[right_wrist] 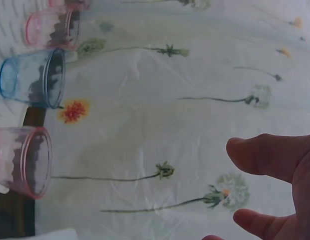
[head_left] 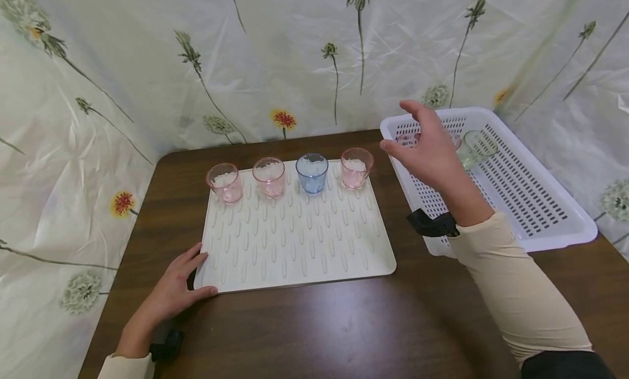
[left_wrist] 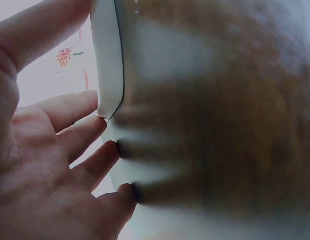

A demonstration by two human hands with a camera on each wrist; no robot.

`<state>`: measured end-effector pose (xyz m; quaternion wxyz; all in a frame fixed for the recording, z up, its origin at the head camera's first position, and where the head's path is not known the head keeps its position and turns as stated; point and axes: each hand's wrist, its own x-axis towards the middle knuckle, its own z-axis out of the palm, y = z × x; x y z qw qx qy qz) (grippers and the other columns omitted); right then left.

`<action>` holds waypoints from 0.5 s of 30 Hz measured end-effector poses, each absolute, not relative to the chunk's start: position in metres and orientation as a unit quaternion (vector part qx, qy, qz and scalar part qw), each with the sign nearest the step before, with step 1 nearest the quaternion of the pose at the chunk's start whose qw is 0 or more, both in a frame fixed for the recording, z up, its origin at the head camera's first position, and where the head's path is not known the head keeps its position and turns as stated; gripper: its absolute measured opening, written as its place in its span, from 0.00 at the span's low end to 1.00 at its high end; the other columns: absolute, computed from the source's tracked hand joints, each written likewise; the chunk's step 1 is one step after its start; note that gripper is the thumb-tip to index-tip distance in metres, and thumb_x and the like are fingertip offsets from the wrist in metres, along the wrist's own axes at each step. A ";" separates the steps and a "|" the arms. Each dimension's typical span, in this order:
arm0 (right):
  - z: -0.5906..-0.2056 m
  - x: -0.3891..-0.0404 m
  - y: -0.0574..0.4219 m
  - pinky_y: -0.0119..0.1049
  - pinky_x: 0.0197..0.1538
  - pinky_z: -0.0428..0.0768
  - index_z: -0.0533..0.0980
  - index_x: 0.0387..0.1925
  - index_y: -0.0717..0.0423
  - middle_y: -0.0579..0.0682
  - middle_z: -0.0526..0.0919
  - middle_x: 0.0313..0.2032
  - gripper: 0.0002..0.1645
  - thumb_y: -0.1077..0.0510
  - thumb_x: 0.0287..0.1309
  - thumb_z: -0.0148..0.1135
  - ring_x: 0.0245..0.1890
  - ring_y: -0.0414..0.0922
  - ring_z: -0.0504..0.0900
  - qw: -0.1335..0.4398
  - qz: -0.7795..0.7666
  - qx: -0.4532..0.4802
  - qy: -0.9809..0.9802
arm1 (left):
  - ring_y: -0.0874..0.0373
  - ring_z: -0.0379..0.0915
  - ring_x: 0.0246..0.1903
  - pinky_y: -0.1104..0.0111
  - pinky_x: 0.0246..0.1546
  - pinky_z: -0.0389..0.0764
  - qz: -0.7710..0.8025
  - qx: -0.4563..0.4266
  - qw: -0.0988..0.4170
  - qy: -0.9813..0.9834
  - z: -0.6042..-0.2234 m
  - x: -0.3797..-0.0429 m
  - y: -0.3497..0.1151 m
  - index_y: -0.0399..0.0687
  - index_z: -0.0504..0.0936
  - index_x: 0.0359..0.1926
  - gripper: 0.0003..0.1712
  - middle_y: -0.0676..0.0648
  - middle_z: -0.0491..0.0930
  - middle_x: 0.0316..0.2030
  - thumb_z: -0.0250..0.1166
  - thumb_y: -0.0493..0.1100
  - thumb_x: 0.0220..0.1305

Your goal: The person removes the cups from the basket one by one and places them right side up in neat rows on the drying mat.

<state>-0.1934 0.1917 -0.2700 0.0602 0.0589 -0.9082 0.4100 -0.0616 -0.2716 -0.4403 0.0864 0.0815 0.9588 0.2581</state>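
My left hand (head_left: 179, 283) rests on the table at the near left corner of a white ridged drying tray (head_left: 295, 242). Its thumb and fingertips touch the tray's edges; in the left wrist view the fingers (left_wrist: 82, 132) are spread and fairly straight. Along the tray's far side stand a pink glass (head_left: 224, 185), a second pink glass (head_left: 269, 179), a blue glass (head_left: 312, 177) and a third pink glass (head_left: 356, 171), all upright. Over the white basket's left end hovers my right hand (head_left: 432, 152), thumb and fingers apart, nothing held.
The white perforated basket (head_left: 565, 231) stands on the right of the brown table (head_left: 319, 330). A pale green glass (head_left: 480, 144) lies in it, and pink glass rims show partly behind my right hand. A flower-patterned sheet (head_left: 295, 57) hangs behind the table and on both sides.
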 end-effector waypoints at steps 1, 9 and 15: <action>-0.268 -0.194 0.196 0.59 0.68 0.66 0.52 0.77 0.48 0.55 0.55 0.77 0.47 0.51 0.62 0.64 0.71 0.59 0.62 0.057 0.402 0.054 -0.912 | 0.30 0.53 0.70 0.35 0.65 0.63 0.259 0.082 0.086 0.958 -0.440 -0.061 -0.272 0.32 0.68 0.68 0.48 0.31 0.57 0.74 0.76 0.54 0.53; -0.265 -0.203 0.238 0.66 0.69 0.63 0.47 0.78 0.52 0.62 0.51 0.77 0.50 0.49 0.64 0.62 0.74 0.64 0.55 0.046 0.328 0.028 -0.943 | 0.30 0.54 0.70 0.35 0.64 0.63 0.261 0.086 0.079 0.958 -0.442 -0.061 -0.272 0.32 0.69 0.68 0.48 0.31 0.57 0.73 0.76 0.53 0.52; -0.271 -0.209 0.275 0.71 0.66 0.61 0.43 0.79 0.54 0.65 0.49 0.77 0.51 0.44 0.66 0.57 0.72 0.70 0.55 0.019 0.306 0.008 -0.952 | 0.30 0.55 0.69 0.35 0.64 0.64 0.259 0.086 0.074 0.959 -0.442 -0.061 -0.273 0.32 0.69 0.68 0.48 0.31 0.58 0.73 0.77 0.53 0.52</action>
